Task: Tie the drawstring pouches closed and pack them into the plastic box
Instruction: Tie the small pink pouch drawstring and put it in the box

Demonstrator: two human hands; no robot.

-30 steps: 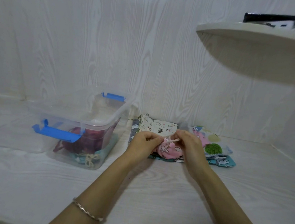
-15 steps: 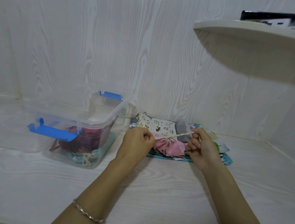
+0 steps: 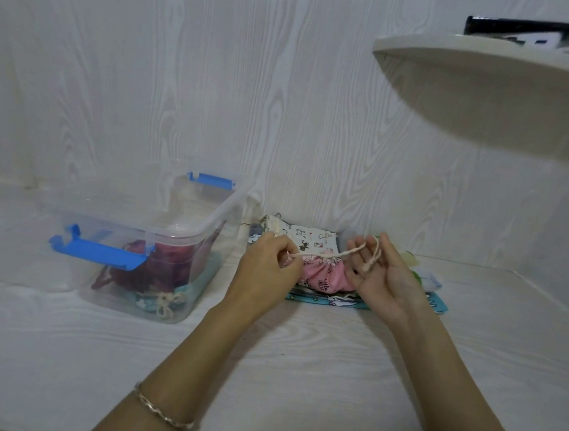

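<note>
Drawstring (image 3: 345, 252) runs left-to-right across the cinched pink pouch (image 3: 322, 275), left hand (image 3: 266, 265) pinching its end just left of the pouch, right hand (image 3: 382, 275) just right, fingers loosely spread with cord looped over them, plastic box (image 3: 203, 218) well left.

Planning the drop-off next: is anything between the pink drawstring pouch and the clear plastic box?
Nothing visible blocks it. The clear plastic box with blue handles stands lidless left of the pink drawstring pouch, only bare white tabletop between them. The left hand pinches the pouch's cream cord on that side.
</note>
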